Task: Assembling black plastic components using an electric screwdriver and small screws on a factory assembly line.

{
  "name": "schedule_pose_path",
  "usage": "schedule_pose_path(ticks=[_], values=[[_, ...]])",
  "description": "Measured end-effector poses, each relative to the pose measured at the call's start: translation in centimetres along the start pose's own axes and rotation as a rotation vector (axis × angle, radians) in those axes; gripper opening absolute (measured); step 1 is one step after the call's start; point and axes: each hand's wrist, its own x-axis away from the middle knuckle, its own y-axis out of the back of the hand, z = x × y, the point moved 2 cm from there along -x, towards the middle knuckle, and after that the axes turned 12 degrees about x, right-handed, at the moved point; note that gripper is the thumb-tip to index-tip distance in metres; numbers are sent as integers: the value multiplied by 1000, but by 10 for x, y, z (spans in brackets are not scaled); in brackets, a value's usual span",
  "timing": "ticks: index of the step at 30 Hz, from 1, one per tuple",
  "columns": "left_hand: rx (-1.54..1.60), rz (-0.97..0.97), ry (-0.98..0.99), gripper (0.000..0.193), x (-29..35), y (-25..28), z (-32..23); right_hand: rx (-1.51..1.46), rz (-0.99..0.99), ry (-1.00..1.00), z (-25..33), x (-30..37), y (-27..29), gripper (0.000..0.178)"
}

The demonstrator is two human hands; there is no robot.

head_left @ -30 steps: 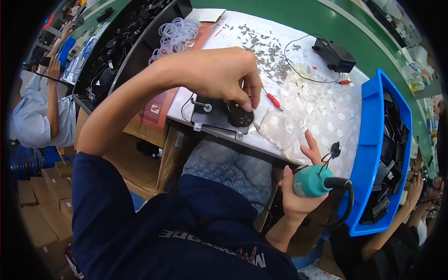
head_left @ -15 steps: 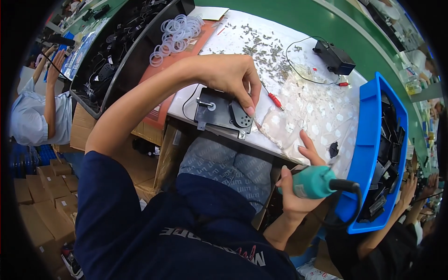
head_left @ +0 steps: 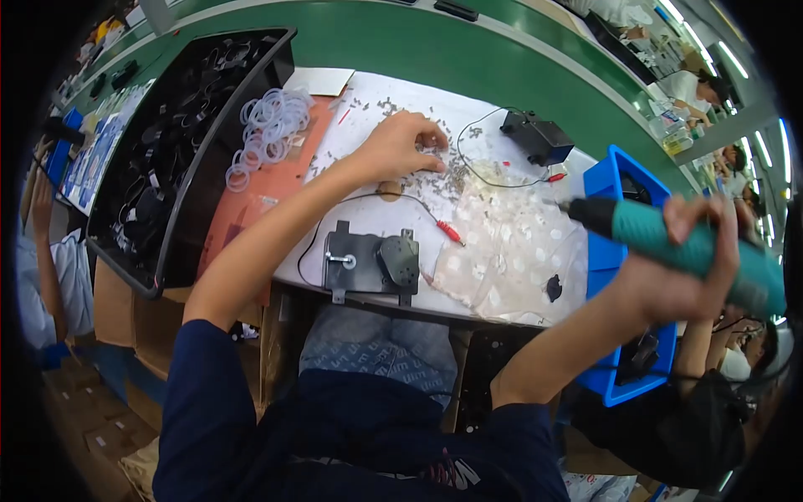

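My left hand [head_left: 401, 146] is over the scattered small screws [head_left: 452, 180] on the white work surface. Its thumb and fingers are curved and stand apart; nothing shows between them. My right hand [head_left: 677, 276] grips a teal electric screwdriver [head_left: 669, 234], raised at the right with its black nose pointing left, over the blue bin. At the table's near edge lies a flat black housing [head_left: 360, 280] with a metal shaft and mounting tabs, touched by neither hand. A rounded black cover with small holes [head_left: 399, 259] sits at its right end.
A blue bin [head_left: 600, 192] of black parts stands on the right. At left are a black crate [head_left: 188, 171] and clear rings [head_left: 272, 125]. A red plug [head_left: 449, 232], a black box with a cable [head_left: 535, 138] and a small black piece [head_left: 554, 288] lie on the table.
My left hand has left the black cover and moved away to the screws. My right hand has swung the screwdriver up and to the right. The whole view has shifted.
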Motion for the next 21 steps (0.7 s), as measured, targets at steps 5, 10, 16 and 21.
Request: schedule_pose_path(ticks=[5,10,16,21], values=[[436,46,332,15,4,-2,4,-8,-29,-72,-51,-11,-45,21],[521,-119,305,11,8,7,2,22,76,-44,-90,3,-62,23],[614,-128,137,14,11,10,-15,-16,144,-156,-95,18,-49,26],[490,-70,9,45,11,8,-28,37,242,-203,-95,20,-41,32]])
